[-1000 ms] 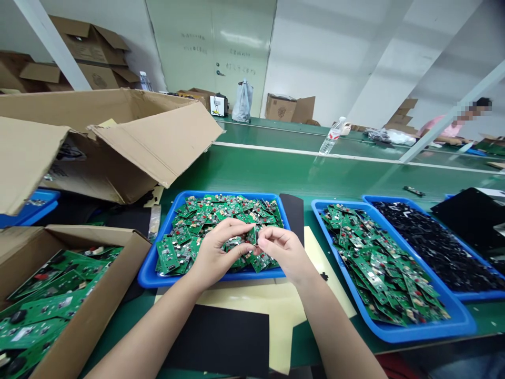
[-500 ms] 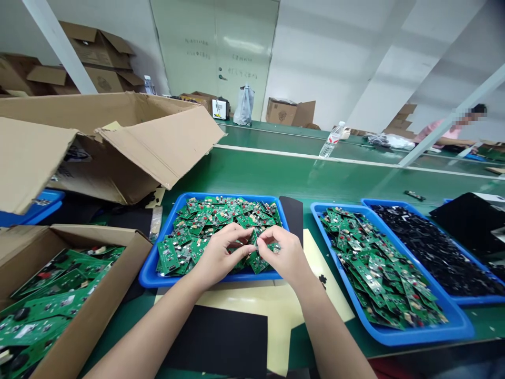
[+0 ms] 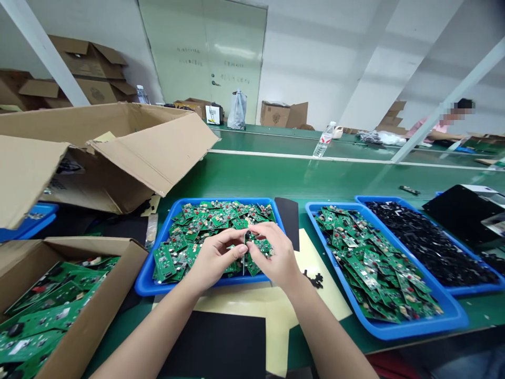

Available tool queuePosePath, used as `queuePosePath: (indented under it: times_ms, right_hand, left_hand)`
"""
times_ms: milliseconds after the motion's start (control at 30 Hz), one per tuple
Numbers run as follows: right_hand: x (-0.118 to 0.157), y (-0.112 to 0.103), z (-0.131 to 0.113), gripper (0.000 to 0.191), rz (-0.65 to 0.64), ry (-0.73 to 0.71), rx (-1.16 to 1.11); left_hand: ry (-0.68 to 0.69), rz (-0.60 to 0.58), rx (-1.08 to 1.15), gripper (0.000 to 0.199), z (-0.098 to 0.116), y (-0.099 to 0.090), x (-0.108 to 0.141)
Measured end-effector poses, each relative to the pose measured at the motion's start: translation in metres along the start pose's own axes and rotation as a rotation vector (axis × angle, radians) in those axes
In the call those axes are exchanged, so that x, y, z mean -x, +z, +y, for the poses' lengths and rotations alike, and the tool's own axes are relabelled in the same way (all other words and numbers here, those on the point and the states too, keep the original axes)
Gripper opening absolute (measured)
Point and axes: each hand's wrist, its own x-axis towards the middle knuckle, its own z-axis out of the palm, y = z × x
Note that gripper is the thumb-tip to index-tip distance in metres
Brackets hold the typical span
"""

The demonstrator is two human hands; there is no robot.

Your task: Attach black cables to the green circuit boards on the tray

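Both hands meet above a blue tray (image 3: 148, 284) heaped with small green circuit boards (image 3: 189, 231). Between them a circuit board (image 3: 244, 260) stands edge-on, so its faces hardly show. My left hand (image 3: 216, 258) pinches it from the left with thumb and fingers. From the other side, my right hand (image 3: 276, 255) has its fingertips closed on the upper part of the same board. Any small piece under the right fingertips is hidden. Just below and right of that hand, small black cut-out pieces (image 3: 314, 279) lie on a yellowish backing sheet (image 3: 302, 305).
Another blue tray (image 3: 414, 331) of circuit boards stands at right, beside a blue tray of black parts (image 3: 426, 237). A cardboard box (image 3: 118, 273) with larger boards sits at left, a big open carton (image 3: 158, 158) behind it. A black sheet (image 3: 221, 345) lies in front; a bottle (image 3: 324, 141) stands farther back.
The held board has turned edge-on and come slightly left with both hands. More black cut-out pieces now show beside my right wrist. The camera view has shifted a little.
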Motion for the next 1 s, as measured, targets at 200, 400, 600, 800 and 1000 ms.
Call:
queuePosePath:
  times_ms: [200, 400, 600, 800, 1000]
  right_hand:
    - [0.001, 0.002, -0.001, 0.017, 0.068, -0.049, 0.039]
    - [0.003, -0.002, 0.003, 0.02, 0.034, -0.149, 0.12]
    - [0.001, 0.001, 0.008, 0.016, 0.046, -0.093, 0.095]
    - [-0.003, 0.005, 0.007, 0.014, 0.053, -0.033, 0.04]
    - [-0.006, 0.005, 0.012, 0.015, -0.007, -0.018, 0.054]
  left_hand:
    - [-0.058, -0.06, 0.034, 0.032, 0.002, 0.002, 0.001]
    - [-0.06, -0.1, 0.049, 0.033, 0.01, 0.002, 0.002]
    - [-0.194, -0.089, 0.155, 0.031, 0.006, 0.001, 0.002]
    - [-0.299, -0.046, 0.234, 0.038, 0.003, 0.0, -0.001]
    - [-0.377, 0.003, 0.261, 0.045, 0.004, 0.0, -0.004]
